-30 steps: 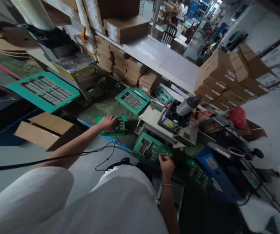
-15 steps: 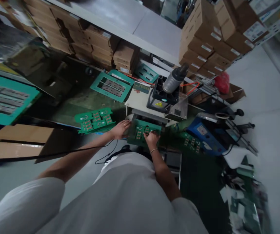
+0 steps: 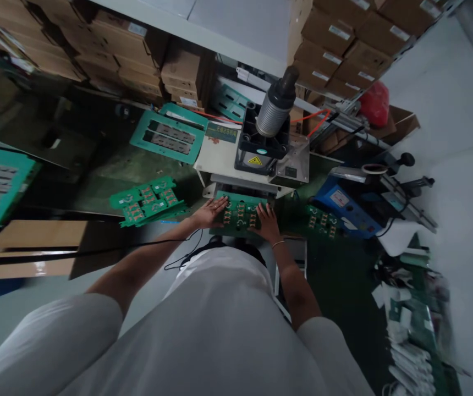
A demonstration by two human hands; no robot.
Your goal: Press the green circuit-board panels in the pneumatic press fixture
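Note:
A green circuit board panel (image 3: 240,212) with copper-coloured parts lies flat at the front of a white bench press (image 3: 219,154). My left hand (image 3: 210,213) rests along the panel's left side, fingers stretched over its edge. On the opposite side, my right hand (image 3: 268,223) is spread, fingertips touching the panel's upper right part and the thumb near its lower edge. Neither hand is closed around anything. To the left of my left hand sits a loose stack of similar green panels (image 3: 148,201). Another green panel (image 3: 322,221) lies to the right of my right hand.
A black cylinder head (image 3: 275,115) stands on top of the press. To the right is a blue machine (image 3: 346,201). Teal frames (image 3: 170,135) lie behind the stack. Cardboard boxes (image 3: 181,69) fill the back, beneath a white shelf (image 3: 228,33). A black cable (image 3: 129,246) crosses my left forearm.
My right hand has moved from the panel's middle to its right side and spread its fingers. My left hand now reaches over the left edge. The camera view has shifted slightly.

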